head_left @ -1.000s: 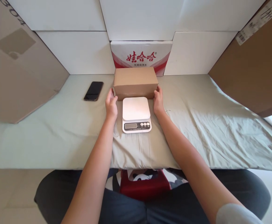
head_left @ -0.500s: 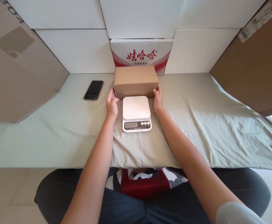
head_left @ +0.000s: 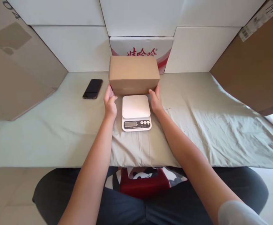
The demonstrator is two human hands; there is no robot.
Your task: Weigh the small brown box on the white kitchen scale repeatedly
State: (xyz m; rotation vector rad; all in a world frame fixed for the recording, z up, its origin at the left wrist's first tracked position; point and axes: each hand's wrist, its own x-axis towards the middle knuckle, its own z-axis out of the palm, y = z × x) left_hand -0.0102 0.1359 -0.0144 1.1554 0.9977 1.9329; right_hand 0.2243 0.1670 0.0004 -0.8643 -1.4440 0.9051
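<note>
A closed brown cardboard box [head_left: 134, 70] is held between my two hands, just behind the white kitchen scale. My left hand [head_left: 110, 100] grips its lower left corner, with the fingers along the side and the thumb towards the front. At the lower right corner my right hand [head_left: 155, 96] closes on the box, its thumb on the front face. The scale [head_left: 136, 107] stands between my wrists with a bare platform. Its grey display and round buttons face me, and no digits can be read on it.
A black phone [head_left: 92, 88] lies on the green cloth [head_left: 45, 137], left of the box. White panels and a red-and-white carton [head_left: 166, 51] form the back. Large cardboard boxes stand at the left [head_left: 26, 81] and right [head_left: 255, 72]. Below the edge is a red stool [head_left: 144, 187].
The cardboard box has risen between my hands and now covers more of the carton's lettering. Both hands moved up with it. The view has shifted slightly.
</note>
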